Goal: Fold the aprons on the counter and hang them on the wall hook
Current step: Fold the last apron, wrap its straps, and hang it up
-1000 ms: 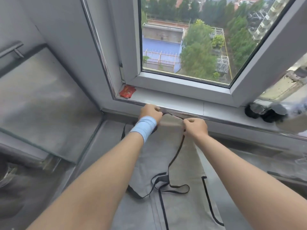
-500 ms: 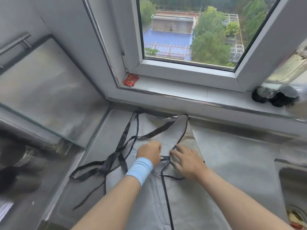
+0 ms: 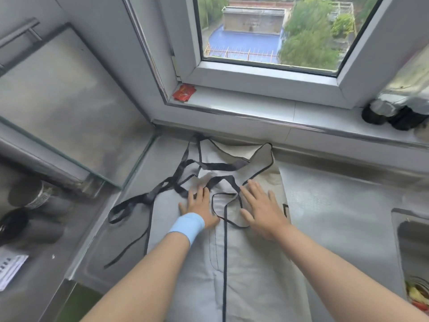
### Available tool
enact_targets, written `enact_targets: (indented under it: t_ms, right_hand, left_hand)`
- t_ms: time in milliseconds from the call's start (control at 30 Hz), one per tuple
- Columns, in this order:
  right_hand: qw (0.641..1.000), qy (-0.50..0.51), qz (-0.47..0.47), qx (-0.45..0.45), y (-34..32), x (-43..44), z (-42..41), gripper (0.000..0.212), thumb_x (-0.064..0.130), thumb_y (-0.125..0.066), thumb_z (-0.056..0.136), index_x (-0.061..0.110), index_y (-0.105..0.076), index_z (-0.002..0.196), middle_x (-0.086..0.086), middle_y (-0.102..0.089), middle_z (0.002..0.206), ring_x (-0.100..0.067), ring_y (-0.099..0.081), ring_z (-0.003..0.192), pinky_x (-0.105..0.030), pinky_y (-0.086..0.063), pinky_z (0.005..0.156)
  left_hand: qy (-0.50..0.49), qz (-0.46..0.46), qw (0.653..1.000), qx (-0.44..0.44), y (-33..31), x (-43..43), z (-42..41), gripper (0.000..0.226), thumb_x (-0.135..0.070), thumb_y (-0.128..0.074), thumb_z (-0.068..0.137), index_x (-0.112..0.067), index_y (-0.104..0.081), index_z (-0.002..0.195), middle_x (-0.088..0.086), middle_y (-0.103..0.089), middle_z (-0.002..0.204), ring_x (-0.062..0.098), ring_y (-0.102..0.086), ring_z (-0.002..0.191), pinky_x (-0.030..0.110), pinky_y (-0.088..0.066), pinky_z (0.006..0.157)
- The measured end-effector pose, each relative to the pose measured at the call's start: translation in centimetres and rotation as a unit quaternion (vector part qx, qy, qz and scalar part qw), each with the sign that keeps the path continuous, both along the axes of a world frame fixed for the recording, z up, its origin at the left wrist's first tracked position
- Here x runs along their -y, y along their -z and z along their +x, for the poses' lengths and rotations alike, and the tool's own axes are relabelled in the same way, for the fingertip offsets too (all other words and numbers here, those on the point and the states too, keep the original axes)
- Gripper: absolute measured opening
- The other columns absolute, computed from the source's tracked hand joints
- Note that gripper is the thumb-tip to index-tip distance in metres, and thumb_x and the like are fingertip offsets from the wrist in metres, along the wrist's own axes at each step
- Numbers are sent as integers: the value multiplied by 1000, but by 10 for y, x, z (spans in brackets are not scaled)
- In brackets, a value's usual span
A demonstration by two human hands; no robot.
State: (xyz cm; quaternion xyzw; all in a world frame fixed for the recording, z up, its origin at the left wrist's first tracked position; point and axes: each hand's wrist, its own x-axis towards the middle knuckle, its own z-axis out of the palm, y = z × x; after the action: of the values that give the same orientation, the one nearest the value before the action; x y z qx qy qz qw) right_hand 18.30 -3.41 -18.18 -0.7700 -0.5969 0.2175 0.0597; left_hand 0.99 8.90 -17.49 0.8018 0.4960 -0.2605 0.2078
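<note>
You had no legible text before you: markings on the red packet (image 3: 184, 92) on the windowsill (image 3: 255, 105) and print on the white paper (image 3: 10, 268) at far left were too blurred to read.

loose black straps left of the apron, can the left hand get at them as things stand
Probably yes: the left hand lies flat on the apron just beside the straps, and nothing on the counter stands in the way.

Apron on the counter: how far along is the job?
Done: the apron lies spread flat on the counter. In hand: the left hand and right hand press flat on it, among the straps. Left: straps trail loose, no cross fold shows, and no hook is in view.
</note>
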Motion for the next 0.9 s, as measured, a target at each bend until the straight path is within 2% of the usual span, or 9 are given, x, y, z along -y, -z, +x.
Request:
enact_targets:
  t_ms: [100, 167, 300, 467, 567, 633, 700, 767, 900]
  right_hand:
    - [997, 14, 18, 71, 1, 7, -9, 65, 44, -34, 100, 28, -7, 158, -4, 4, 166, -22, 9, 152, -54, -2, 121]
    - [996, 29, 9, 84, 5, 12, -16, 69, 44, -37, 97, 28, -7, 158, -9, 2, 166, -27, 6, 153, -58, -7, 120]
    - [996, -13, 9, 92, 10, 13, -33, 77, 54, -40, 87, 27, -22, 156, -16, -16, 163, -36, -20, 149, -66, -26, 108]
    - [988, -74, -96, 99, 19, 9, -50, 87, 69, 3, 76, 35, 3, 157, -8, 24, 160, -30, 10, 152, -63, -5, 114]
    - [982, -63, -117, 136, 10, 6, -56, 77, 67, -12, 90, 32, 6, 156, -12, 19, 163, -31, 12, 151, -64, -4, 114]
    - [979, -50, -124, 153, 1, 6, -69, 77, 60, -30, 96, 25, -1, 158, -17, 13, 163, -35, 7, 152, -63, -8, 114]
    - [982, -42, -93, 156, -9, 12, -88, 78, 53, -53, 91, 18, -26, 155, -23, -10, 162, -41, -16, 149, -64, -24, 110]
    - [988, -57, -41, 140, -9, 22, -104, 69, 42, -68, 79, 15, -53, 141, -24, -37, 153, -43, -40, 138, -63, -40, 100]
    - [987, -124, -32, 97, -5, 41, -137, 56, 38, -39, 80, 18, -60, 128, -21, -51, 143, -41, -52, 128, -55, -49, 91]
  left_hand:
    - [23, 11, 999, 26, 4, -30, 14, 104, -53, -61, 79, -24, 4, 155, -7, 1, 161, 26, 13, 149, 59, -14, 113]
    - [43, 42, 997, 47, 3, -35, 21, 101, -50, -65, 78, -21, -5, 154, -2, -11, 159, 27, -2, 148, 53, -24, 112]
    - [22, 170, 975, 143, -3, -13, 11, 72, -36, -69, 77, -22, -35, 139, 0, -29, 148, 24, -29, 136, 41, -38, 103]
    - [-26, 197, 969, 147, -9, 25, -45, 52, -28, -65, 85, -26, -43, 132, 1, -25, 149, 23, -29, 136, 35, -37, 105]
    - [-73, 156, 978, 117, -18, 44, -89, 43, -29, -57, 89, -27, -47, 130, -2, -34, 144, 21, -36, 130, 34, -36, 104]
    - [-42, 78, 993, 76, -18, 59, -113, 58, -42, -54, 88, -31, -37, 143, -1, -20, 157, 22, -22, 143, 40, -27, 113]
    - [8, 12, 1000, 26, -15, 71, -128, 84, -54, -53, 85, -35, -9, 154, -4, 12, 163, 19, 6, 150, 47, -9, 120]
    - [33, 2, 999, -10, -11, 68, -129, 97, -59, -53, 83, -35, 10, 153, -4, 28, 158, 19, 20, 148, 51, -3, 120]
    - [37, 0, 999, -7, -5, 38, -107, 100, -64, -52, 84, -36, 16, 152, -4, 31, 157, 20, 23, 147, 53, 0, 119]
